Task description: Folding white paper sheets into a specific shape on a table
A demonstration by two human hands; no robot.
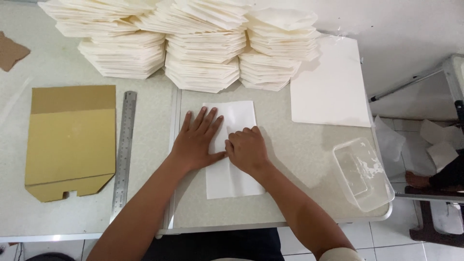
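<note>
Left hand [197, 140] flat, fingers spread, pinning white paper [232, 150]; right hand [247, 150] curled, knuckles pressing fold. We keep edges aligned, press crease firmly, evenly.

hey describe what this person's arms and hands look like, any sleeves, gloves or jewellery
Both hands are bare: the left hand and right hand wear no gloves, and no rings, watch or bracelet show. The forearms are uncovered along their visible length. Only at the bottom edge, on the right arm, does a bit of light beige sleeve appear. Dark clothing shows between the arms.
</note>
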